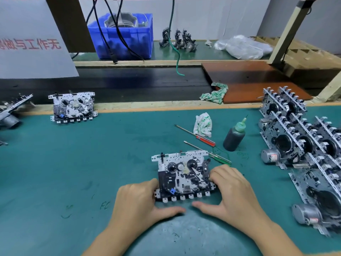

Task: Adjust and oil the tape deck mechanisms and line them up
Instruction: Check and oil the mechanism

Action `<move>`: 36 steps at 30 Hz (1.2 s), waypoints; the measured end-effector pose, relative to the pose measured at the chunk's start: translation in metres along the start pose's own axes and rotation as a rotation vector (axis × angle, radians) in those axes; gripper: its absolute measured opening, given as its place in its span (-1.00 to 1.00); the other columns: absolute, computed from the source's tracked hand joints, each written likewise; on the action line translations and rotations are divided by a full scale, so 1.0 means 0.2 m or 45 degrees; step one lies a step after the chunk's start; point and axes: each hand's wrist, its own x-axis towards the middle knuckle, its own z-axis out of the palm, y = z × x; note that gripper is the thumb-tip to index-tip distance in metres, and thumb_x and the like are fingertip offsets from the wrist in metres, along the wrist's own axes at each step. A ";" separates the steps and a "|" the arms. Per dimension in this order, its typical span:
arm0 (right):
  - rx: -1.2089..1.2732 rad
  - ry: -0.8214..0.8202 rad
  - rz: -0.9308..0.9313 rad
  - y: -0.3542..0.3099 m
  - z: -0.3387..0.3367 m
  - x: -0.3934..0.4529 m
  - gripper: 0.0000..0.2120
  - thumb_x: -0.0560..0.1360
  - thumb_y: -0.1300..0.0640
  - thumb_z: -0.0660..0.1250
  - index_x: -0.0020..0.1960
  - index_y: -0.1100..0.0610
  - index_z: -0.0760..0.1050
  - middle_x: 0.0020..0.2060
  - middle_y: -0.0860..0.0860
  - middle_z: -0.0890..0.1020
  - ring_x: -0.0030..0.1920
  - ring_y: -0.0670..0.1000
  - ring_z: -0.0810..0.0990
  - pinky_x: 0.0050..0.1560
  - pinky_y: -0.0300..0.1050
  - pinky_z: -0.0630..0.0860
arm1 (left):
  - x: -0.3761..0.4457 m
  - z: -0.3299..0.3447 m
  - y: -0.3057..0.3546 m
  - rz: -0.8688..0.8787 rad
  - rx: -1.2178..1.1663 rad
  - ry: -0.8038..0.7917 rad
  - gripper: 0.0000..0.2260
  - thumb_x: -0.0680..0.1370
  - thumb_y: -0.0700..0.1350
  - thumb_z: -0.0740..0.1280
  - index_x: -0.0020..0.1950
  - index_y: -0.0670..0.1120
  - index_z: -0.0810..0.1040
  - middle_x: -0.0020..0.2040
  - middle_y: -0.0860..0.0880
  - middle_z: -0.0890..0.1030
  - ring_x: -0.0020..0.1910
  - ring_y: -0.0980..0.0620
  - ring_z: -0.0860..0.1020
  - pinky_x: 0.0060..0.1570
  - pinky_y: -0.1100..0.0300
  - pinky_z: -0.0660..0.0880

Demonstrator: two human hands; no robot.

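**Holding a tape deck mechanism at both ends on the green mat**

Lying flat on the green mat point(92, 163), near the front edge: tape deck mechanism point(182, 174), reels up, key tabs toward the person. Left hand point(140, 200) against its left end, fingers curled round the lower-left corner, thumb stretched along the mat below the key tabs. Right hand point(230, 189) against the right end, fingers bent over the edge of the chassis, thumb pointing left along the mat; thumb tips close but apart. Gripping rather than merely touching, probably, though fingertips hidden behind the chassis.

Just behind the mechanism: green-handled screwdriver point(212, 154), its shaft passing its top right corner, and red-handled screwdriver point(199, 136) beside it. Upright near both: dark oil bottle point(234, 137) with green nozzle. Crumpled cloth point(203, 124) touching the red screwdriver.

At far left on the mat's back edge: second mechanism point(72, 107), lying flat. At right: rows of mechanisms point(299, 137) standing on edge, motors outward. Beyond the mat: dark conveyor belt point(129, 84), blue crate point(125, 36) behind it.
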 end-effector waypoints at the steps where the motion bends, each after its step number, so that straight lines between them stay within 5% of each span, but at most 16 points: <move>1: -0.020 0.030 0.016 0.00 0.00 0.01 -0.46 0.29 -0.38 0.25 -0.32 0.14 0.48 -0.35 -0.06 0.52 -0.30 0.01 0.50 -0.14 -0.21 0.30 | -0.01 0.01 0.00 0.023 0.025 -0.025 -0.42 0.21 0.53 0.18 -0.48 -0.01 0.37 -0.66 0.05 0.33 -0.67 0.08 0.37 -0.67 0.30 0.31; 13: -0.115 -0.055 -0.088 0.00 -0.03 0.02 -0.50 0.45 -0.30 0.14 -0.24 0.13 0.53 -0.28 -0.06 0.55 -0.23 0.03 0.54 0.02 -0.14 0.32 | 0.01 0.01 0.02 -0.184 0.103 0.079 -0.44 0.21 0.53 0.14 -0.53 0.02 0.30 -0.67 -0.03 0.37 -0.66 -0.03 0.41 -0.66 0.22 0.27; 17: 0.326 0.229 0.496 0.04 -0.10 0.07 -0.60 0.47 -0.25 0.13 0.05 0.01 0.50 -0.12 -0.11 0.54 -0.05 0.02 0.52 -0.01 -0.14 0.32 | 0.10 0.00 0.01 -0.371 0.180 -0.040 -0.41 0.11 0.63 0.03 -0.52 0.09 0.19 -0.58 0.00 0.41 -0.40 -0.06 0.56 -0.50 0.22 0.18; 20: 0.503 0.538 0.848 0.15 -0.11 0.16 -0.57 0.41 -0.10 0.38 0.18 -0.01 0.31 0.00 -0.04 0.44 0.02 0.02 0.45 0.04 0.03 0.41 | 0.24 0.00 -0.01 -0.362 0.205 -0.043 -0.44 0.15 0.60 0.12 -0.34 0.15 0.53 -0.41 0.03 0.57 -0.24 -0.06 0.60 -0.41 0.18 0.25; 24: 0.751 0.244 1.165 0.27 -0.01 0.31 -0.44 0.39 0.17 0.49 0.27 0.21 0.29 0.20 0.15 0.48 0.17 0.11 0.47 0.08 -0.12 0.34 | 0.38 0.07 -0.02 -0.370 0.221 -0.058 -0.42 0.19 0.57 0.20 -0.11 0.16 0.62 -0.28 -0.01 0.64 -0.16 -0.06 0.61 -0.34 0.17 0.31; 28: 0.798 0.224 1.074 0.28 0.05 0.31 -0.63 0.46 0.13 0.42 0.20 0.19 0.40 0.08 0.10 0.59 0.08 0.01 0.54 -0.09 -0.27 0.30 | 0.33 0.15 -0.04 -0.391 0.271 -0.024 -0.37 0.19 0.59 0.13 -0.13 0.12 0.59 -0.31 0.02 0.63 -0.20 -0.03 0.62 -0.39 0.17 0.25; 31: 0.888 0.309 0.843 0.23 0.02 0.30 -0.88 0.50 -0.02 0.31 0.01 -0.04 0.43 -0.21 -0.12 0.59 -0.26 -0.31 0.52 -0.28 -0.46 0.35 | 0.33 0.15 -0.05 -0.374 0.294 -0.022 -0.37 0.18 0.58 0.12 -0.14 0.12 0.59 -0.34 0.02 0.63 -0.23 -0.03 0.62 -0.41 0.17 0.21; 34: 1.001 0.343 0.770 0.15 0.00 0.30 -0.87 0.50 0.01 0.31 -0.03 -0.11 0.36 -0.45 -0.11 0.54 -0.46 -0.20 0.42 -0.45 -0.41 0.30 | 0.33 0.16 -0.05 -0.347 0.303 -0.016 -0.37 0.19 0.57 0.11 -0.14 0.11 0.60 -0.36 0.02 0.62 -0.25 -0.04 0.62 -0.41 0.19 0.22; 36: 1.135 0.320 0.742 0.12 -0.01 0.30 -0.81 0.45 0.11 0.42 -0.04 -0.08 0.44 -0.44 -0.15 0.59 -0.47 -0.22 0.44 -0.45 -0.43 0.32 | 0.33 0.16 -0.05 -0.345 0.323 -0.028 -0.36 0.19 0.57 0.08 -0.12 0.12 0.59 -0.34 0.03 0.63 -0.23 -0.03 0.62 -0.40 0.18 0.22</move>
